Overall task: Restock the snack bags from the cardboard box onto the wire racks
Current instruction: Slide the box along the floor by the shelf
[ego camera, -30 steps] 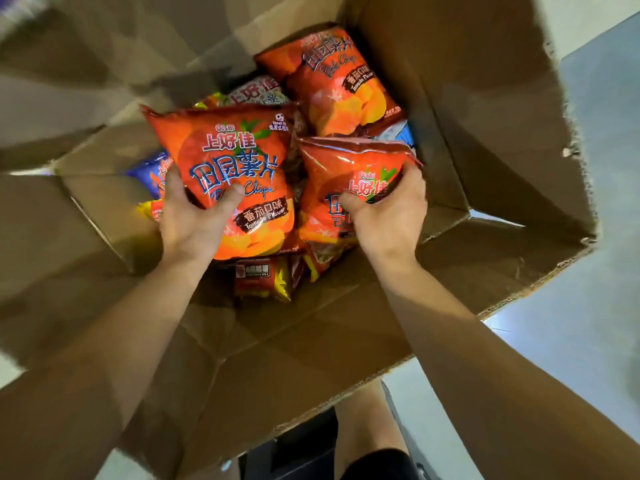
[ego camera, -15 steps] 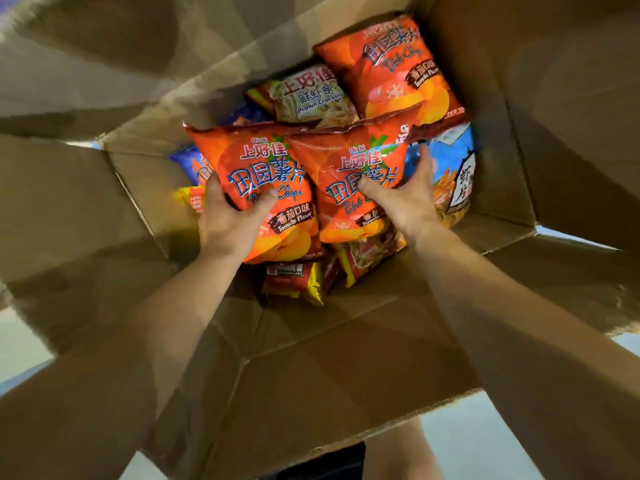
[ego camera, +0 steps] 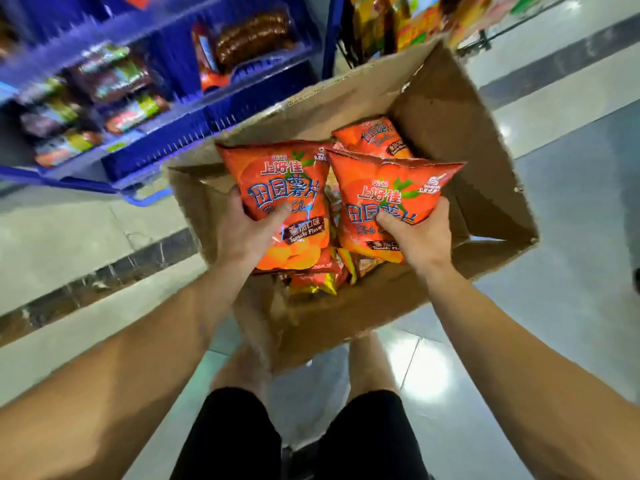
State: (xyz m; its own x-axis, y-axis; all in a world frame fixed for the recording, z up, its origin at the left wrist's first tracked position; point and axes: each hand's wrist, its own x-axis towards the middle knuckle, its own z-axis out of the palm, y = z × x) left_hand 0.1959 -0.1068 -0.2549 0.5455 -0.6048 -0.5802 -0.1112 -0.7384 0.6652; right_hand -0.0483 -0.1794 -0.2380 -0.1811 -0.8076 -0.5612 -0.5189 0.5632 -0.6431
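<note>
Two orange tomato-flavour chip bags are raised above the open cardboard box [ego camera: 460, 140], side by side with their top seams nearly touching. The left bag [ego camera: 277, 188] sits in the left hand [ego camera: 249, 233], whose thumb lies across the printed front while the fingers wrap behind the bag's left edge. The right bag [ego camera: 391, 199] is held the same way by the right hand [ego camera: 420, 235], thumb pressed on the front, fingers curled round its right edge. Each hand grips the lower half of its bag, so the puffed upper half stands free above the grip.

The likeliest trouble, by the look of it, is a slip: the film is glossy and air-filled, and a one-handed pinch low on the bag could let it twist or drop back into the box during the swing toward the shelf. Squeezing harder to prevent that could crush the chips or burst a seam.

A third orange bag [ego camera: 375, 136] lies in the box at its far side, with yellow-edged packets [ego camera: 313, 282] beneath the held bags. Beyond the box stands a blue rack [ego camera: 214, 112] with blurred packaged goods, and the box rests on a pale tiled floor [ego camera: 568, 209].
</note>
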